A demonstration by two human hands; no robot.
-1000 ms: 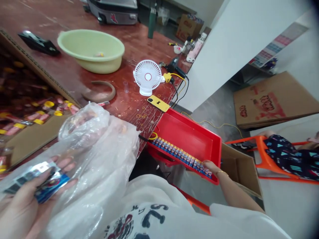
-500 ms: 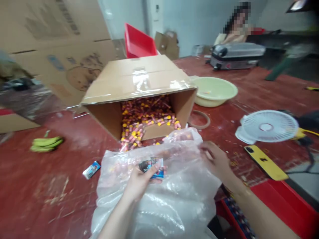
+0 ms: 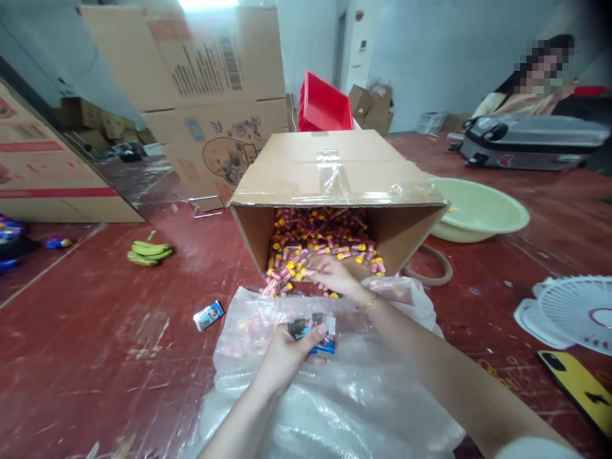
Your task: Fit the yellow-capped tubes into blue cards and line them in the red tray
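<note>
Some blue packets (image 3: pixel 327 345) are sitting clasped in the left hand (image 3: pixel 288 354) over a plastic bag (image 3: pixel 335 408); the right hand (image 3: pixel 337 278) is touching yellow-capped tubes (image 3: pixel 287 273) at the mouth of a cardboard box (image 3: pixel 329 172), its grip being unclear.

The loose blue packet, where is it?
In the head view, the packet lies left of centre on the red table, beside the plastic sheet, nearer the camera than the bananas.

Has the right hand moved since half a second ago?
Yes: the right hand moved left, from right of the open cardboard box to its mouth.
</note>
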